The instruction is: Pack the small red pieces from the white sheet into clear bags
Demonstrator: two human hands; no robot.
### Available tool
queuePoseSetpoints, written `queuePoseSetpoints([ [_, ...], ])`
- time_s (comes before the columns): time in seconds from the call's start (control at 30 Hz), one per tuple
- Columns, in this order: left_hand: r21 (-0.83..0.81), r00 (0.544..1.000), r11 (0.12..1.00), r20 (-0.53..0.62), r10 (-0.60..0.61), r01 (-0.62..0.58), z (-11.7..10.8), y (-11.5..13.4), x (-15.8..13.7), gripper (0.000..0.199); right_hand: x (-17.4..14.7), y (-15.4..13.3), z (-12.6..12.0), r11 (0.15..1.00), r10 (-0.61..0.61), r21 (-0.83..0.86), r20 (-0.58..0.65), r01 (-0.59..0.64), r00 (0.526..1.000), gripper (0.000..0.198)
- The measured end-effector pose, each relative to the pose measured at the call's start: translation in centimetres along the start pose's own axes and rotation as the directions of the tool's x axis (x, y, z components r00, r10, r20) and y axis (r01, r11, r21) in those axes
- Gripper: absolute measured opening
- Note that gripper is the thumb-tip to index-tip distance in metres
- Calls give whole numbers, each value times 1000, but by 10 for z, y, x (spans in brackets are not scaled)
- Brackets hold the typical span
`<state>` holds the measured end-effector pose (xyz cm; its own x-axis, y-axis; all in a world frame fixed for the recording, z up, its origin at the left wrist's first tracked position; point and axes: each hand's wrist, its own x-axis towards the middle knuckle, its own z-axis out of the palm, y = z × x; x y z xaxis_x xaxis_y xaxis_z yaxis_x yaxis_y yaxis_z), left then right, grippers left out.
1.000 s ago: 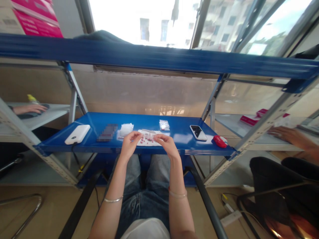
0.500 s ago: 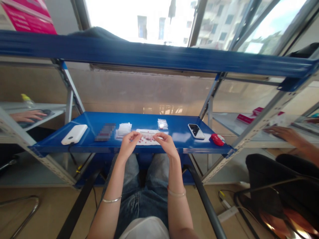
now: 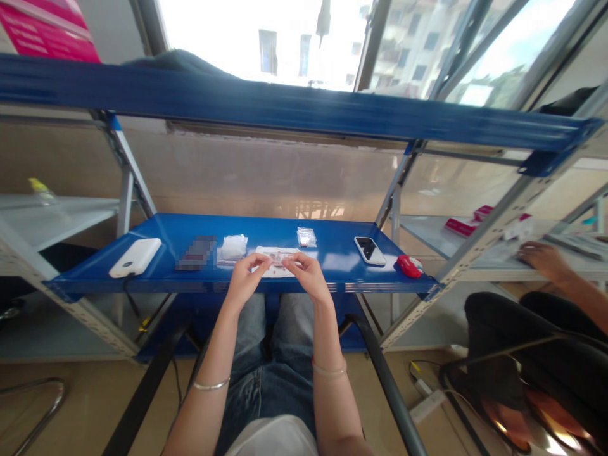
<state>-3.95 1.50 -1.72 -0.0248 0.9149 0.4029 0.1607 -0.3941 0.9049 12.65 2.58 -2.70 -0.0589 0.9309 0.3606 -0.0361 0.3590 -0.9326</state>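
My left hand and my right hand face each other just above a white sheet near the table's front edge. Thumb and fingers of each hand are pinched together. Between the fingertips stretches what looks like a small clear plastic bag, partly covered by the fingers. Small red pieces lie scattered on the sheet, too tiny to name. Left of the sheet is a stack of clear plastic bags. Behind it to the right lies another clear bag with small bits inside.
On the blue table are a white power bank with a cable, a blurred dark item, a phone and a red-and-white object. A blue shelf beam crosses above. At right, another person's hand rests on a neighbouring table.
My hands have drawn slightly closer together, and less of the clear bag shows between them. The view has shifted a little. The other person's hand at left has gone from sight.
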Motion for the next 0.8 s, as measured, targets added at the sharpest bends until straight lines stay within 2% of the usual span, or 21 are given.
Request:
queuePoseSetpoints([
  [0.17,-29,1000,999,-4,-22,22,0,1,0,24,0,-1,-1,1000,-10,-1,10,10,1000,25],
  [0.37,-64,996,996,72,-53,57,2,1,0,25,-3,-6,-1,1000,26,17,28,-27,999,23],
  [0.57,-34,998,999,56,-35,37,2,-3,0,26,-1,-2,7,999,16,49,74,-20,997,23],
  [0.8,11,1000,1000,14,19,-19,3,-6,1,25,0,0,12,999,29,14,32,-29,999,20],
])
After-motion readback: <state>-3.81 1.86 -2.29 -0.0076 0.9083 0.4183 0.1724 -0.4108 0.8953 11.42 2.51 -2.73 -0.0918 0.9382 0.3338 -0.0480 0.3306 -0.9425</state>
